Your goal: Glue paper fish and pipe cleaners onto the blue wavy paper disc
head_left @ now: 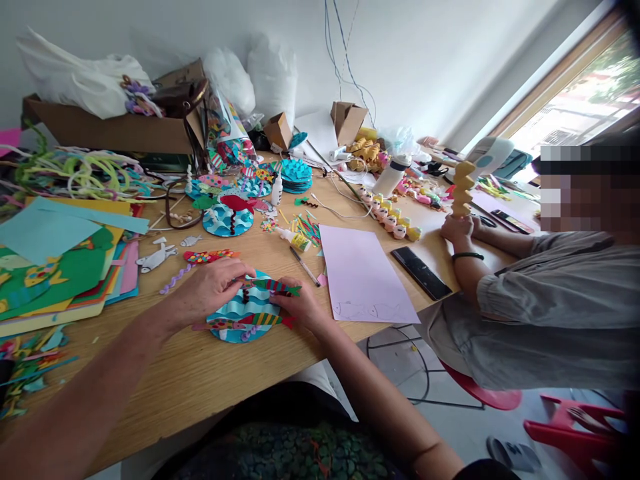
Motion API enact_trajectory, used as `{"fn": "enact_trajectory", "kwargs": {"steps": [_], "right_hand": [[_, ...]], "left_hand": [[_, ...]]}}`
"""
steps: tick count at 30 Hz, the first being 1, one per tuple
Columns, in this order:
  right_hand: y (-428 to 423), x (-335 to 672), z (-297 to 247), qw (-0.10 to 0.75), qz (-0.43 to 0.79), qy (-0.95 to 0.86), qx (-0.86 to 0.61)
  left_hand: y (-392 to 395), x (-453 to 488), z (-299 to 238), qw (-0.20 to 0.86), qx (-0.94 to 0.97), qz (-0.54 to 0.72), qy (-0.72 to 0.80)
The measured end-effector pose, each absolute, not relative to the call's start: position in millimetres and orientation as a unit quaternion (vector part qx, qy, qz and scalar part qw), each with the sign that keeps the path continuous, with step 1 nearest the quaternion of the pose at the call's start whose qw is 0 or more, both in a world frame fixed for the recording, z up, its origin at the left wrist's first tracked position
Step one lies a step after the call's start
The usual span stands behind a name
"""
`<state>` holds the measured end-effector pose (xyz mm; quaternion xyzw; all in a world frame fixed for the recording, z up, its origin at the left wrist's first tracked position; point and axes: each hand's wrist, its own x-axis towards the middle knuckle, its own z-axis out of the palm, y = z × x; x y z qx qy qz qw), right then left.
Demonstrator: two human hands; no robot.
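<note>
Cardboard box [120,137]: one white bag [80,73]
Glue bottles [277,192]: two
Blue disc [233,309]: two paper fish [264,321]
Left hand [216,288]: pinching upper fish [276,286]
Right hand [302,305]: at disc's edge; can't tell grip

wall [425,60]: pale, smooth
window [580,107]: wood-framed, at right — bright daylight
table [155,400]: light wood, visible grain
floor [470,433]: pale grey
stool [555,417]: red — lower right

your bench [130,380] is pale wood-grain. in front of you, a blue wave-patterned disc [236,308] rests on it; to your right lie a lilac sheet [367,273] and a black phone [421,272]. a pen [305,267] and glue bottle [296,239] lie beyond the disc, coloured paper [65,233] and loose scraps [43,363] to your left.
</note>
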<state>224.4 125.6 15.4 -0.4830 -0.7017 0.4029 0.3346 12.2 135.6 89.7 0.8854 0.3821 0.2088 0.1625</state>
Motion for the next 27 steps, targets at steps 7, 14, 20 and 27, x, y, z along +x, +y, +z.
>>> {"fn": "enact_trajectory", "kwargs": {"steps": [7,14,20,27], "right_hand": [[124.3,225.5,13.8,0.344,0.403,-0.702,-0.476],[123.8,226.0,11.7,0.346,0.426,-0.685,-0.480],[123.4,226.1,9.4,0.355,0.443,-0.671,-0.477],[123.1,225.6,10.2,0.363,0.454,-0.658,-0.478]], "left_hand": [[135.9,9.8,86.9,0.150,0.892,0.204,0.374],[136.2,2.1,78.1,0.139,0.896,0.215,0.363],[136.7,-1.9,74.1,0.141,0.894,0.212,0.369],[135.0,-2.1,75.8,0.146,0.892,0.212,0.372]]}}
